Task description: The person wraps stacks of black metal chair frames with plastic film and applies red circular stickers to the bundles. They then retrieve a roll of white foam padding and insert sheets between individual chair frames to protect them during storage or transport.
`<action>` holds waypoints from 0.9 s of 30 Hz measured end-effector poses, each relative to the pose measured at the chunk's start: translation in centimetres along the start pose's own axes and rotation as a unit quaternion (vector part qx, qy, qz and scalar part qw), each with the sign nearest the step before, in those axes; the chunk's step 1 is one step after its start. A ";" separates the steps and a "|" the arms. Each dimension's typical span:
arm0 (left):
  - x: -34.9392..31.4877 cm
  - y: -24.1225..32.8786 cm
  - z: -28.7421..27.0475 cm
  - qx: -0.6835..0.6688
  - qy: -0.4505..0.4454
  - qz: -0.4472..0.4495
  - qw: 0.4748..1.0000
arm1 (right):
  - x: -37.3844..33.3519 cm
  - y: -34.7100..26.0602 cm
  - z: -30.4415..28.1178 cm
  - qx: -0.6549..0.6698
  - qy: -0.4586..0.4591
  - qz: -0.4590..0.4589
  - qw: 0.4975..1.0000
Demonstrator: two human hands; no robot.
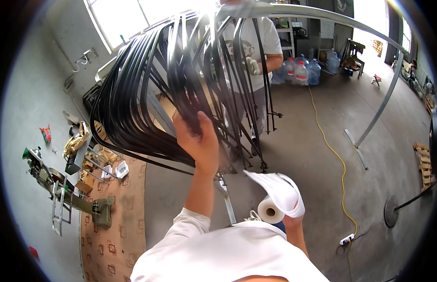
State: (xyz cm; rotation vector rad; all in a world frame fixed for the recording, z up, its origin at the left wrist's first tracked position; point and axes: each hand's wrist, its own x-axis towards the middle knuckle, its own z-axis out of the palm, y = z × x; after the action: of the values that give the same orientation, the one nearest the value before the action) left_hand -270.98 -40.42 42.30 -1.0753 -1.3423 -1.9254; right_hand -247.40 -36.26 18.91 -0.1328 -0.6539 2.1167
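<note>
Left hand [199,143]: fingers closed around black tubes [181,77] hung on the metal frame [317,12]. Right hand [294,222]: at a white sheet [280,190] beside a roll [265,208]; finger grip cannot be told. Tubes hung; sheeting them appears outstanding.

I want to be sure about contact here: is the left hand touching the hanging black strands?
Touching. The head view shows the left hand curled around some of the black strands, which lie in its grasp.

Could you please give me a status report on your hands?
Left hand on black tubes. Right hand holding white sheet, roll alongside. Person standing behind tubes.
</note>
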 end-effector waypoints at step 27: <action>7.5 6.9 0.9 0.468 0.009 -0.010 0.884 | 8.3 -5.5 -2.7 0.061 -0.115 0.189 0.973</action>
State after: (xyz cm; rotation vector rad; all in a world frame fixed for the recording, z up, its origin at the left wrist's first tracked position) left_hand -269.15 -41.97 52.21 -0.5320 -1.9427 -1.0127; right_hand -247.50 -26.05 20.55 0.0636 -0.6716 2.5600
